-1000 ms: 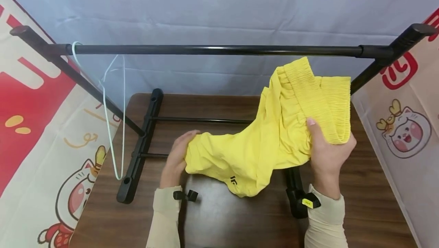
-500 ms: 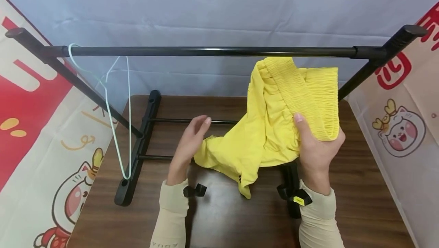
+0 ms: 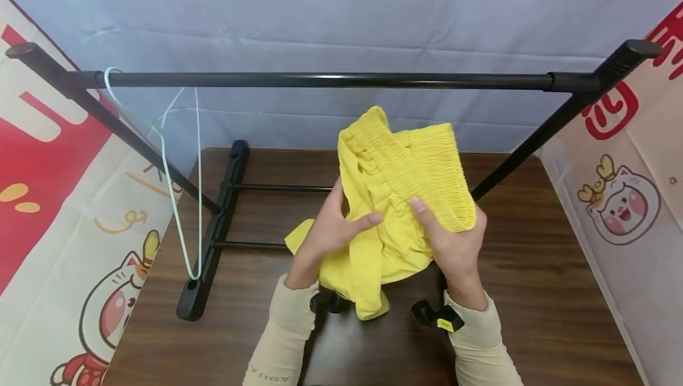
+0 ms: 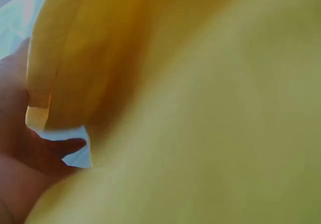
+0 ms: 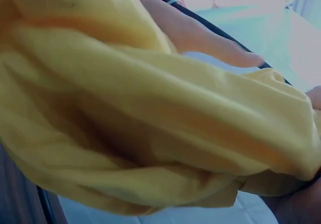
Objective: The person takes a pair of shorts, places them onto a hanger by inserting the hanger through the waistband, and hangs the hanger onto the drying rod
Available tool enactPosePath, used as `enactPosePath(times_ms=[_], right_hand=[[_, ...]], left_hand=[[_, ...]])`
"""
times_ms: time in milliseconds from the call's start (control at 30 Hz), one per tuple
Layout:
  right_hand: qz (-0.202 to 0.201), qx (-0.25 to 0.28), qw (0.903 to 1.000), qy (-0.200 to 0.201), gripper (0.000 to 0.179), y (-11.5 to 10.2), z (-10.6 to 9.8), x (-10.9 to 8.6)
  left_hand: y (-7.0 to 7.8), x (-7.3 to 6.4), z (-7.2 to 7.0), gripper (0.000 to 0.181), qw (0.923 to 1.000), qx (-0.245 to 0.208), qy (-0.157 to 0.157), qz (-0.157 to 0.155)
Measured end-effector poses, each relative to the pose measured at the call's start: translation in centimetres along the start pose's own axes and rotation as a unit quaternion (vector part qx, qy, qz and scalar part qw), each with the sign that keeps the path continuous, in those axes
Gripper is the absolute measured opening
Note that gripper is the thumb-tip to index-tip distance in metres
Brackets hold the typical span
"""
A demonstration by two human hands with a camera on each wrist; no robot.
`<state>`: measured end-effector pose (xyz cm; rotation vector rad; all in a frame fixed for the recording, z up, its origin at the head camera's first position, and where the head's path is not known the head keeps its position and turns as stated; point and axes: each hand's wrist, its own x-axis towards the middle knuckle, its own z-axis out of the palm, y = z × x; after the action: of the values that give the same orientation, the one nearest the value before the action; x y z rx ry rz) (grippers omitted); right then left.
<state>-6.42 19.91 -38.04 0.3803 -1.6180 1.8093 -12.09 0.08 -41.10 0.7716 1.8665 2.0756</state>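
Yellow shorts [image 3: 373,166] with a wide ribbed elastic waistband [image 3: 427,178] hang bunched between my hands, above the table. My right hand [image 3: 456,243] grips them just below the waistband, its thumb on the front and the other fingers behind. At their left side, my left hand [image 3: 333,226] has its thumb spread over the cloth and its fingers partly behind it. One leg end sticks out to the left past the left wrist. Blurred yellow cloth [image 4: 200,108] fills most of the left wrist view. Folds of the shorts [image 5: 150,98] cover much of the right wrist view.
A black clothes rack stands on the brown wooden table [image 3: 544,267], its horizontal bar [image 3: 331,80] behind the shorts. From the bar's left end hangs a pale mint hanger [image 3: 173,196]. Printed cloths stand at both sides, with a light blue cloth [image 3: 320,12] at the back.
My left hand let go of the leg end, then moved up and right to the shorts' side. My right hand brought the shorts left and slightly down, off the bar's line.
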Motion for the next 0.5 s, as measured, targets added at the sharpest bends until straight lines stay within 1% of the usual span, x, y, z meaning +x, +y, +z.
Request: enactPosePath(times_ms=[100,167,233,300,333,400,433,500], right_hand=[[0.014,-0.018,0.9968,-0.077,0.040,0.4,0.2,-0.5],[0.041,-0.018,0.9894,-0.138,0.047,0.6,0.3,-0.9],[0.071,-0.010,0.9782,-0.195,0.058,0.8,0.3,-1.1],[0.099,0.002,0.9660,-0.239,0.071,1.0,0.1,-1.2],[0.109,0.003,0.9607,-0.255,0.077,1.1,0.0,-1.2],[0.111,0.004,0.9567,-0.269,0.086,1.3,-0.3,-1.2],[0.107,0.004,0.9572,-0.269,0.089,1.3,-0.4,-1.1],[0.091,0.003,0.9619,-0.258,0.091,1.3,-0.7,-1.0]], left_hand=[[-0.3,0.3,1.0,0.096,0.9991,-0.036,-0.023,0.002],[-0.6,0.4,1.5,0.090,0.9974,-0.064,-0.032,0.005],[-0.9,0.3,1.8,0.089,0.9966,-0.079,-0.022,0.006],[-1.2,0.1,1.9,0.088,0.9950,-0.099,-0.001,-0.001],[-1.3,-0.1,1.8,0.087,0.9942,-0.107,0.012,-0.008],[-1.5,-0.3,1.8,0.082,0.9915,-0.125,0.032,-0.021],[-1.7,-0.4,1.8,0.079,0.9901,-0.132,0.040,-0.026],[-1.8,-0.5,1.7,0.068,0.9876,-0.144,0.052,-0.034]])
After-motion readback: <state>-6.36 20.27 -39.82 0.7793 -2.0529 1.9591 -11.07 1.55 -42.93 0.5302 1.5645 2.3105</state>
